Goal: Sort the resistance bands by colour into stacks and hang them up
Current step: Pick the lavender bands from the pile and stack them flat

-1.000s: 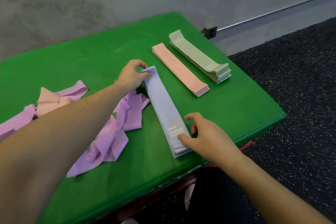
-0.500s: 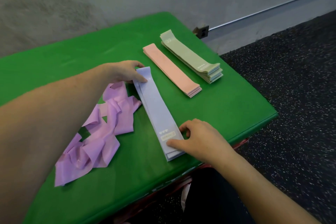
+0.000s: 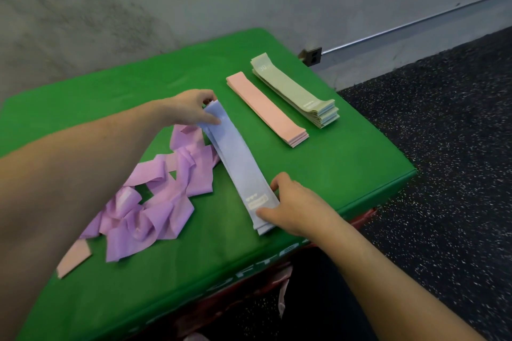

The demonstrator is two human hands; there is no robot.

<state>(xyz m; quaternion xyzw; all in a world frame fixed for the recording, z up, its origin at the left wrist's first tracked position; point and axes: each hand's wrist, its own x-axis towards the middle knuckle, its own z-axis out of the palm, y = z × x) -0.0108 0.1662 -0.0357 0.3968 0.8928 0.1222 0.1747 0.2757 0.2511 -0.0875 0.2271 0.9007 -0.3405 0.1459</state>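
A flat stack of blue bands [image 3: 240, 167] is laid lengthwise on the green padded table [image 3: 346, 163]. Its far end is pinched by the left hand [image 3: 191, 108]; its near end is gripped by the right hand [image 3: 297, 206]. Crumpled purple bands [image 3: 155, 202] are heaped just beside it, with neat pink [image 3: 267, 109] and green stacks [image 3: 295, 91] beyond.

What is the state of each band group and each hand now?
Blue stack: flat, gripped at both ends.
Pink stack: neat, untouched.
Green stack: neat, untouched.
Purple bands: tangled, unsorted.
Left hand: pinches far end.
Right hand: holds near end.
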